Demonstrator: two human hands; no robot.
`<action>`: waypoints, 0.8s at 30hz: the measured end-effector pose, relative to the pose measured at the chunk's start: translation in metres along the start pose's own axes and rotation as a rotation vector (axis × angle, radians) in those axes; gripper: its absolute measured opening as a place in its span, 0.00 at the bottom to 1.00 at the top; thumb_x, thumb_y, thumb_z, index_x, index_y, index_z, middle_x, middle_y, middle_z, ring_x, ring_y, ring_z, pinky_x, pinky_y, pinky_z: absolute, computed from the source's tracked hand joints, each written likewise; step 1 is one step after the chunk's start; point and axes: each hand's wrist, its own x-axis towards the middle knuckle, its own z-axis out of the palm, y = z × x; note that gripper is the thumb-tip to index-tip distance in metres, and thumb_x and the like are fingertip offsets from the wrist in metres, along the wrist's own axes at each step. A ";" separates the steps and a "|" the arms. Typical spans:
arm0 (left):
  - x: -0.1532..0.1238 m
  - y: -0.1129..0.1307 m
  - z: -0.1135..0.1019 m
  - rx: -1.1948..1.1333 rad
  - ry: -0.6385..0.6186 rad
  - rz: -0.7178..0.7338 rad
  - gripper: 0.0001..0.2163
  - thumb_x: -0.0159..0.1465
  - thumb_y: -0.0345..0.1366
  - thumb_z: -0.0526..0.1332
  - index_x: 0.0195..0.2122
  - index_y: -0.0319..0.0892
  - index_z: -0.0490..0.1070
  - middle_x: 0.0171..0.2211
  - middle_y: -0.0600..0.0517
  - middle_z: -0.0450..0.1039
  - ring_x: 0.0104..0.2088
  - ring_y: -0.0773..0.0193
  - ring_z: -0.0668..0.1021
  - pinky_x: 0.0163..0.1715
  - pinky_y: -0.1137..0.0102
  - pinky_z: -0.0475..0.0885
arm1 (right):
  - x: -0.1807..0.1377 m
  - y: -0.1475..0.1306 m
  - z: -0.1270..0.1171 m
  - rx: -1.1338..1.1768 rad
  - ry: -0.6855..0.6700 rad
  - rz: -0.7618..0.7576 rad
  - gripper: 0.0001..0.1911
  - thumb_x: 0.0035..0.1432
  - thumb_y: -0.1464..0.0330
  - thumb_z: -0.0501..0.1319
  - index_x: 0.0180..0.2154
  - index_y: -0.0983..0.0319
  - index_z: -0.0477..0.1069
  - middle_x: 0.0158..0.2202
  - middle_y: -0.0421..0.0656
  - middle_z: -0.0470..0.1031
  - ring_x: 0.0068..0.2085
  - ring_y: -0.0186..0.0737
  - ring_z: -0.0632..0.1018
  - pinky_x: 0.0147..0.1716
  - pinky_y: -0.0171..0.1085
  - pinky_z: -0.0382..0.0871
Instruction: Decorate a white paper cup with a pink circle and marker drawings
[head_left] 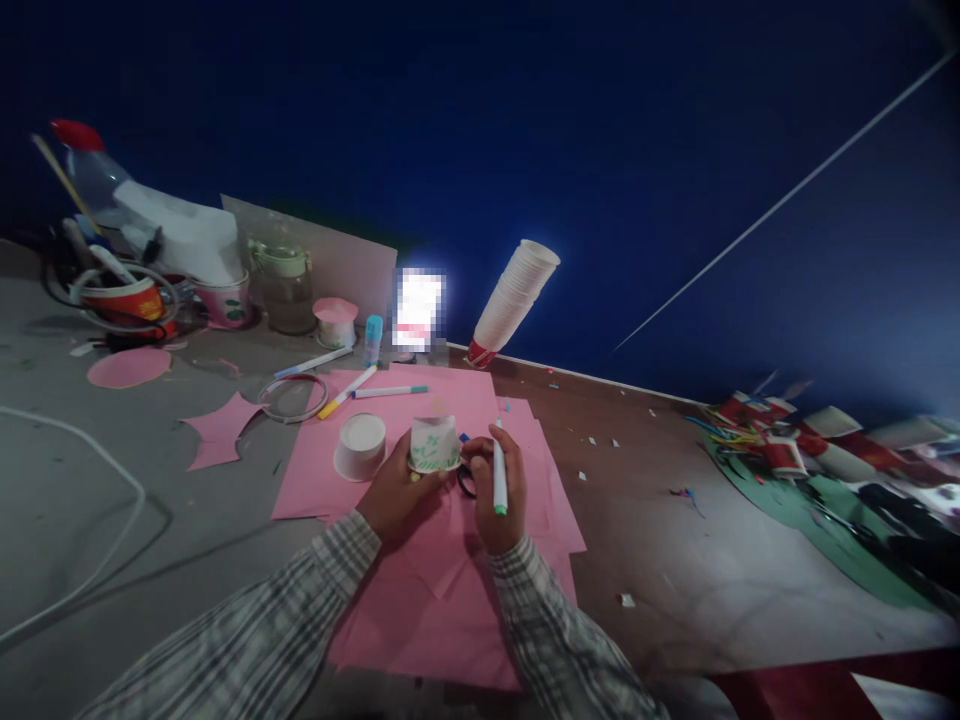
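Observation:
My left hand (pixel 395 492) grips a small upturned paper cup (pixel 434 444) with green marks drawn on its side. My right hand (pixel 498 494) is closed round a green-tipped marker (pixel 499 478), its tip pointing down toward me, just right of the cup. Both hands hover over pink paper sheets (pixel 450 580) on the floor. A second white cup (pixel 361 446) stands upturned just left of my left hand. Black scissors (pixel 466 480) lie partly hidden between my hands.
Loose markers (pixel 390 392), a glue stick (pixel 373 340) and a tape ring (pixel 292 396) lie beyond the pink sheets. A tall stack of paper cups (pixel 514 296) leans by the blue wall. Containers and clutter (pixel 135 290) sit far left; cut paper scraps (pixel 795 450) pile at right.

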 end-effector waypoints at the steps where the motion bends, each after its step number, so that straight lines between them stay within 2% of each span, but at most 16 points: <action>1: 0.001 0.000 -0.001 0.010 -0.005 0.001 0.25 0.53 0.45 0.73 0.49 0.42 0.69 0.46 0.45 0.80 0.46 0.51 0.80 0.48 0.58 0.75 | 0.000 -0.001 -0.001 0.033 0.020 0.024 0.19 0.70 0.62 0.59 0.60 0.56 0.66 0.42 0.44 0.80 0.43 0.43 0.82 0.41 0.44 0.79; 8: -0.002 0.001 0.000 -0.022 0.018 -0.016 0.25 0.53 0.44 0.73 0.49 0.43 0.70 0.44 0.46 0.80 0.44 0.52 0.80 0.47 0.59 0.74 | 0.003 -0.002 -0.001 0.203 0.098 0.145 0.21 0.70 0.53 0.57 0.58 0.57 0.70 0.38 0.42 0.81 0.39 0.42 0.81 0.38 0.43 0.77; 12: -0.005 0.005 0.006 -0.093 0.030 -0.049 0.25 0.51 0.43 0.73 0.48 0.43 0.70 0.44 0.45 0.81 0.47 0.50 0.80 0.48 0.59 0.74 | 0.005 -0.003 0.001 0.204 0.099 0.226 0.23 0.68 0.52 0.60 0.56 0.58 0.70 0.40 0.44 0.81 0.42 0.43 0.83 0.42 0.45 0.78; 16: -0.004 0.006 0.003 -0.130 0.009 -0.040 0.27 0.50 0.43 0.74 0.49 0.44 0.70 0.46 0.45 0.81 0.47 0.50 0.80 0.49 0.59 0.74 | 0.003 -0.003 0.001 0.281 0.072 0.176 0.24 0.69 0.50 0.58 0.56 0.58 0.70 0.42 0.46 0.82 0.43 0.45 0.84 0.44 0.48 0.80; 20: -0.003 0.006 0.001 -0.130 -0.005 -0.037 0.28 0.50 0.43 0.76 0.50 0.44 0.70 0.47 0.45 0.81 0.49 0.49 0.80 0.50 0.59 0.74 | 0.002 -0.001 0.001 0.309 0.105 0.116 0.22 0.70 0.50 0.57 0.55 0.56 0.72 0.41 0.45 0.81 0.43 0.45 0.84 0.45 0.50 0.80; 24: -0.006 0.005 0.004 -0.140 -0.025 -0.060 0.25 0.52 0.46 0.75 0.48 0.44 0.72 0.42 0.48 0.81 0.47 0.50 0.80 0.48 0.60 0.75 | 0.001 0.000 0.004 0.337 0.083 0.144 0.22 0.70 0.50 0.58 0.56 0.56 0.71 0.42 0.46 0.81 0.43 0.45 0.84 0.46 0.51 0.81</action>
